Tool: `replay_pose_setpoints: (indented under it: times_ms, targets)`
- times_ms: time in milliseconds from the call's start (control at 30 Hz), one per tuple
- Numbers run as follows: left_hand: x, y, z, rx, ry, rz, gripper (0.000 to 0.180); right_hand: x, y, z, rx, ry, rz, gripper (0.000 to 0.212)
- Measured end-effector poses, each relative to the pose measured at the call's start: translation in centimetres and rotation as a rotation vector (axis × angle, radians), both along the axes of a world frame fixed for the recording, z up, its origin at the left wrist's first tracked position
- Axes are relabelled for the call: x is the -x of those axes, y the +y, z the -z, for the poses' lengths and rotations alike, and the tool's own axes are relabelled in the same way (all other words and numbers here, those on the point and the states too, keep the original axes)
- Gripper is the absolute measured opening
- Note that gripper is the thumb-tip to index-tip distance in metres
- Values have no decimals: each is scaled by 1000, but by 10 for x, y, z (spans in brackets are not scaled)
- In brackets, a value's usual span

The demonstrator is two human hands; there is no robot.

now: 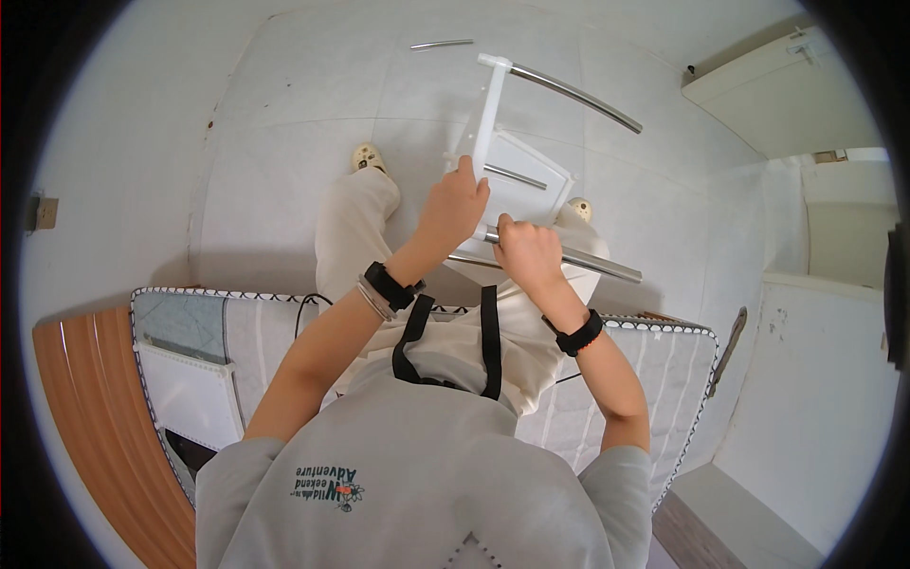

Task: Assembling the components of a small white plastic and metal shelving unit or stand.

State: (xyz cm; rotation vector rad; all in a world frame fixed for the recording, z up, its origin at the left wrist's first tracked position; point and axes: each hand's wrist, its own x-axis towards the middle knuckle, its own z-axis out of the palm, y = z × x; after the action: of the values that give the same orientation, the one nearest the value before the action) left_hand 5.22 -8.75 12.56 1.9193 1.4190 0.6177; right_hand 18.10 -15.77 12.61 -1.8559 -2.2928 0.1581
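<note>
I sit on the edge of a white quilted mattress (654,370) and hold a small rack frame over my knees. The frame has a white plastic side post (490,114) and metal rods. My left hand (453,207) grips the lower part of the white post. My right hand (527,253) is closed around the near metal rod (607,268) where it meets the post. A second metal rod (580,95) juts from the post's top end toward the right. A white panel (523,180) with a short rod lies behind the hands.
A loose metal rod (442,44) lies on the white tiled floor far ahead. My slippered feet (368,156) rest on the floor. A wooden surface (95,417) is at the left, white furniture (787,95) at the right.
</note>
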Motion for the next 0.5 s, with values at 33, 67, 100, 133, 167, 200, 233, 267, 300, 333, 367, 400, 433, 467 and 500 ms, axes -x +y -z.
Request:
replay_pose_setpoints:
  times_ms: [33, 67, 100, 133, 167, 200, 233, 267, 300, 333, 367, 400, 433, 467, 500]
  targets:
    - [0, 0, 1, -11, 7, -3, 23, 0, 1, -1, 56, 9, 0, 9]
    - [0, -1, 0, -11, 6, -1, 23, -1, 2, -3, 112, 18, 3, 9]
    - [-1, -2, -1, -21, 17, 1, 24, -2, 3, -4, 112, 17, 4, 9]
    - [-1, -3, -1, -30, 27, 3, 24, -3, 4, -6, 168, 24, -3, 9]
    - [-2, -3, -1, -31, 27, 5, 24, -3, 5, -7, 223, 31, -11, 10]
    - [-2, -3, 1, -45, 36, -6, 24, -3, 6, -8, 223, 31, -9, 10]
    - [-2, -4, 2, -59, 45, -16, 24, -3, 7, -8, 254, 41, -7, 11]
    - [-3, -3, 2, -60, 44, -13, 24, -3, 8, -8, 284, 49, -5, 11]
    - [-3, -2, 2, -27, 45, -37, 25, -4, 8, -7, 284, 48, 0, 11]
    - [-3, -1, 2, 5, 45, -59, 26, -5, 8, -4, 230, 71, -1, 11]
    - [-3, 0, 3, 6, 42, -44, 26, -7, 8, -3, 176, 93, 5, 12]
    - [-1, 1, 4, -18, 9, -46, 28, -7, 6, -3, 176, 91, 23, 12]
    - [0, 1, 6, -40, -25, -45, 31, -5, 5, -4, 200, 63, 27, 13]
    - [2, 2, 8, -37, -27, -22, 31, -4, 2, -5, 225, 36, 32, 14]
    - [3, 3, 10, -41, -30, -18, 33, -6, -2, -8, 228, 37, 57, 14]
